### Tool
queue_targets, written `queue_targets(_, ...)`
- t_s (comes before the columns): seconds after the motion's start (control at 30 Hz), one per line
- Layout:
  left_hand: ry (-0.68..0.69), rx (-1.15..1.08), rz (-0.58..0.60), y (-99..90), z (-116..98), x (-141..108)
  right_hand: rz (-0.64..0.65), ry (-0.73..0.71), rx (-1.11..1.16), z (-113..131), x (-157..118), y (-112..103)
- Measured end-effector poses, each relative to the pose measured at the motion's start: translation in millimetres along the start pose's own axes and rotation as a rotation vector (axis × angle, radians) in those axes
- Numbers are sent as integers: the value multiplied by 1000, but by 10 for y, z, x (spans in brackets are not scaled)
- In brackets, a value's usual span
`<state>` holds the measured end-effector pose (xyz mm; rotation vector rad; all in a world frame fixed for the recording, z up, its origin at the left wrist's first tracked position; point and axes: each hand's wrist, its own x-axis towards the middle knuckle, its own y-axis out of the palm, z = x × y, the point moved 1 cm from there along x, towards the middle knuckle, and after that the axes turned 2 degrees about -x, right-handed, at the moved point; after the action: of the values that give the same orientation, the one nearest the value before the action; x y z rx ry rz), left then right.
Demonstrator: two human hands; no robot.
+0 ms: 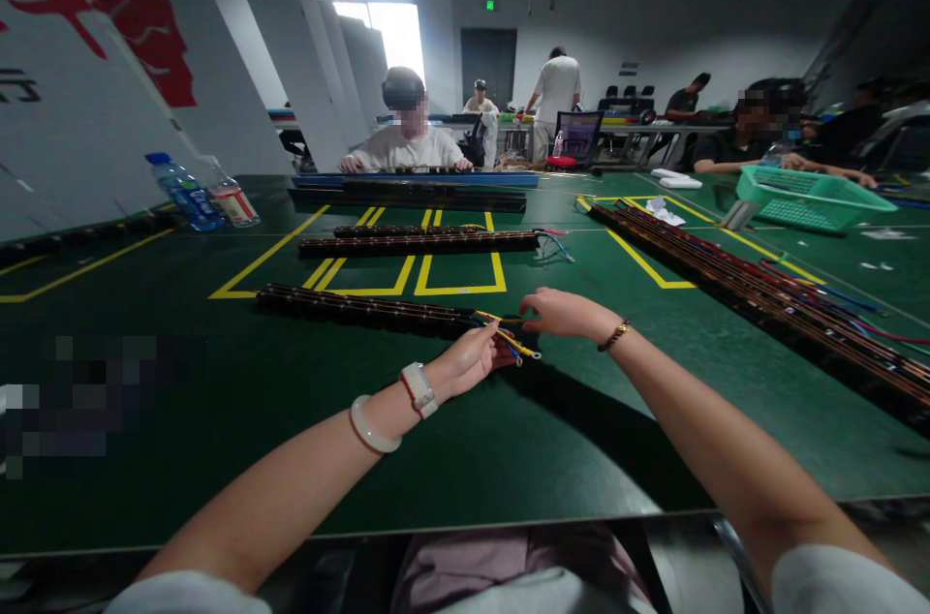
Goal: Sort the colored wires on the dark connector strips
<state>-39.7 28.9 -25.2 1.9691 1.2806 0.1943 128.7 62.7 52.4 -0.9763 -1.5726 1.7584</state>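
Note:
A long black strip (363,306) with thin copper-coloured lines along it lies on the green table in front of me. From its right end comes a bundle of yellow and blue wires (519,344) tipped with metal ring terminals. My left hand (472,362) is closed around these wires, palm partly up, just past the strip's end. My right hand (565,312) hovers to the right, palm down, with thumb and fingers pinched. A thin wire seems to run into that pinch, though the fingertips partly hide it.
Similar strips (421,244) lie beyond, inside yellow tape lines. A thick row of strips and wires (770,304) stretches along the right. A green basket (814,199) stands at the far right, bottles (185,193) at the left. A person (411,130) sits opposite.

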Motion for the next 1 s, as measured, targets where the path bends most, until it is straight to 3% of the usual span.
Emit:
queue_targets(0.13,-31,-3,-7,-9,-9,1,89,18,146,-140,84,55)
queue_targets(0.37,-39,-34,-32,14,-28,-15,-209,232,-151,-232,317,79)
queue_targets(0.57,-45,-19,-23,-12,-22,14,-205,228,-226,-116,762,46)
queue_targets(0.67,-53,-17,-9,-18,-26,10,-201,209,-232,-75,833,51)
queue_targets(0.87,-47,-26,-14,8,-32,-8,-260,120,-218,-206,456,112)
queue_targets(1.0,-37,-24,4,10,-32,-4,-417,-168,-53,-163,11,178)
